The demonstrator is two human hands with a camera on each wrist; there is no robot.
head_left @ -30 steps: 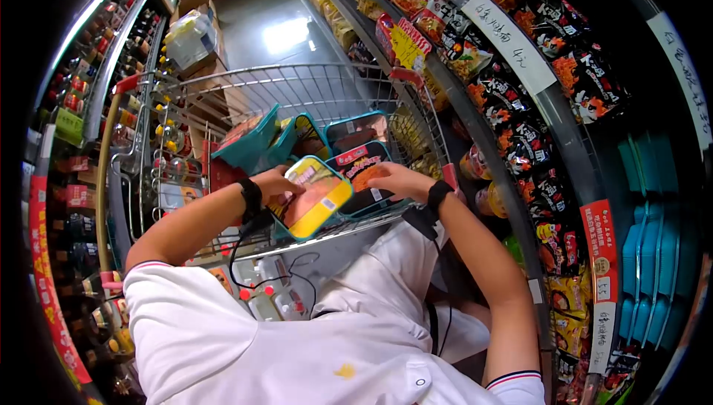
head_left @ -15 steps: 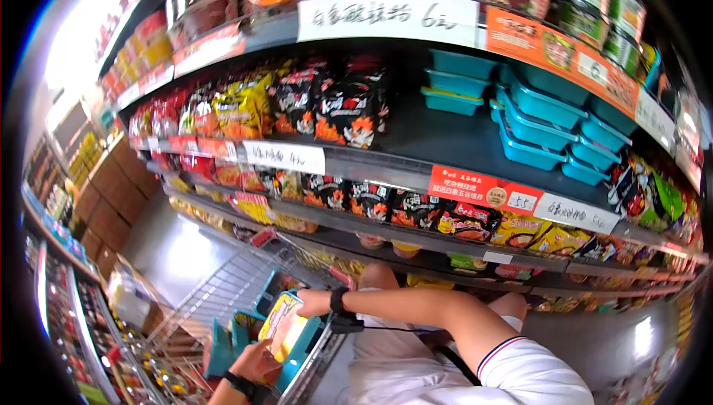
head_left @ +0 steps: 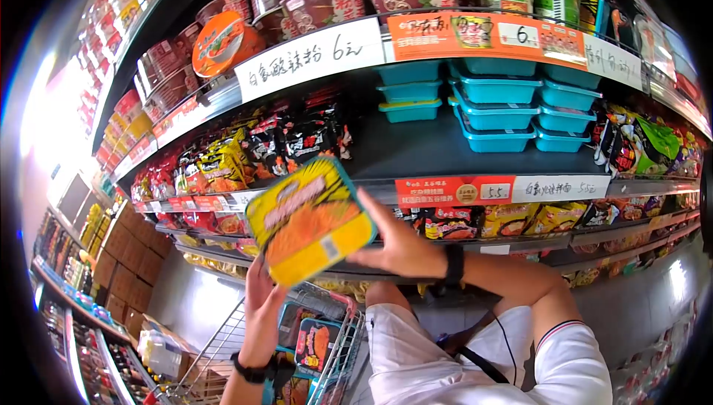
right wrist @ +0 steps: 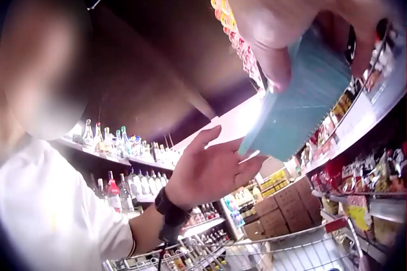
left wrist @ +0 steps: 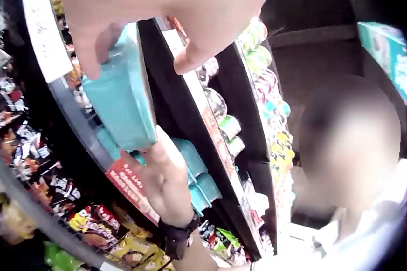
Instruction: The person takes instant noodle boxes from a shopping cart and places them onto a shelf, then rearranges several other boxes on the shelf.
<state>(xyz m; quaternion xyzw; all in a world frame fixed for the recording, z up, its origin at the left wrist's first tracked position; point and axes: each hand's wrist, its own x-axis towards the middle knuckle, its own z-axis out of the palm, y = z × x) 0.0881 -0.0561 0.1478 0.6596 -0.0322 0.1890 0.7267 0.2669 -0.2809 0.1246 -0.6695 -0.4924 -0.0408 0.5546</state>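
Observation:
A yellow-lidded teal food box (head_left: pixel 310 219) is held tilted in front of the shelves, its printed lid facing up in the head view. My right hand (head_left: pixel 401 245) grips the box's right end; in the right wrist view that hand (right wrist: pixel 292 13) has fingers on both sides of the teal container (right wrist: pixel 299 102). At the lower left end, my left hand (head_left: pixel 261 312) touches the box with extended fingers, its thumb standing apart. The left wrist view shows the box's teal underside (left wrist: pixel 124 93) between both hands.
Stacked teal boxes (head_left: pixel 496 93) stand on the middle shelf, with noodle packets (head_left: pixel 316 134) to their left. Above are tubs and price signs (head_left: pixel 312 60). The wire cart (head_left: pixel 223 334), with several boxes inside, stands low at left.
The view has turned from the cart toward the shelves. Both hands have raised the yellow-lidded box out of the cart, and my left hand's hold has loosened, its thumb now off the lid.

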